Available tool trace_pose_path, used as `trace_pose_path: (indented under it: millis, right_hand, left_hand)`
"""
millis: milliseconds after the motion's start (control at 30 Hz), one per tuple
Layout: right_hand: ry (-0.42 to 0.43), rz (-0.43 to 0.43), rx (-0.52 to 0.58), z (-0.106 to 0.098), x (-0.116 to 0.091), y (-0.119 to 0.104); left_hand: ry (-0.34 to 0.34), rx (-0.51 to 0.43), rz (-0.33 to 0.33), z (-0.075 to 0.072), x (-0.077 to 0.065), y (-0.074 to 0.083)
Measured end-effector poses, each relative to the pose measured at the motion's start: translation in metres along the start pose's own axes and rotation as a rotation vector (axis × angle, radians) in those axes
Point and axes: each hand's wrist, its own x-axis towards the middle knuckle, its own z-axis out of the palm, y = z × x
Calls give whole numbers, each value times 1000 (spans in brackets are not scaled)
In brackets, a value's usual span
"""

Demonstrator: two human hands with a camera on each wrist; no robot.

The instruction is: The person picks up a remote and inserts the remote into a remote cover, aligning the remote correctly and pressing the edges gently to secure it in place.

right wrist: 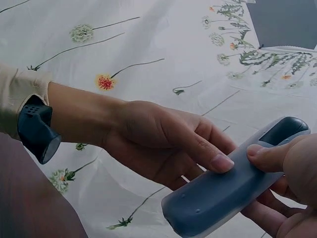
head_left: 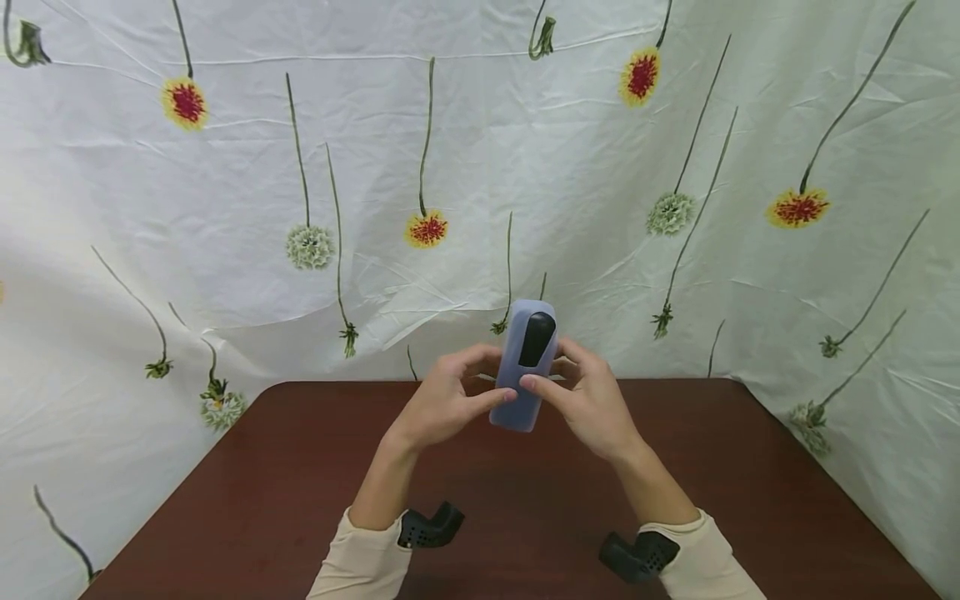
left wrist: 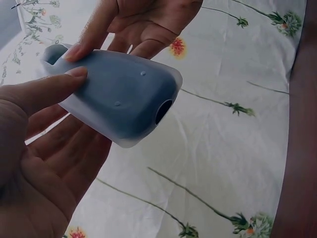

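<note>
A blue-grey oblong case (head_left: 512,392) with a translucent outer layer is held up above the table, tilted, in both hands. A glossy black oval (head_left: 537,339) marks its upper part in the head view. The left hand (head_left: 448,398) grips its left side, thumb on the front face and fingers behind. From the right, the right hand (head_left: 592,400) grips it too, its thumb close to the other one. Two small bumps and a dark hole at one end of the case (left wrist: 124,89) appear in the left wrist view. Fingertips behind the case are partly hidden.
Below the hands lies a dark red-brown table (head_left: 517,517). A white curtain with printed flowers (head_left: 360,150) hangs behind and around it. Each wrist wears a black camera mount (head_left: 431,527) over a cream sleeve (head_left: 360,558).
</note>
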Motion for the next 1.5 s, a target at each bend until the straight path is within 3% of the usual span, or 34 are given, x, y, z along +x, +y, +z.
trace_pose_path:
  millis: [167,400,633,733,867,1267,1500]
  right_hand:
    - [9,11,1,-2,-1,0]
    - [64,2,-32,-3,0,0]
    - [280,-181,-35,-11,0,-6]
    - [323,-262,-60,-14,0,-8]
    - [291,-291,-58,-16,0,-9]
    - [196,-196,-5,-20,-4,-11]
    - [167,-179,124,-22,-3,-11]
  left_hand:
    - [-14,-13,-47,3,0,1]
    - [-23,10,-42,5,0,1]
    - [-48,114,-25,4,1,-1]
    - [-59,158,-22,3,1,-1]
    - [-75,165,-24,1,0,0]
    - [-114,134,-6,-1,-1,-1]
    - [-114,125,9,-2,-1,-1]
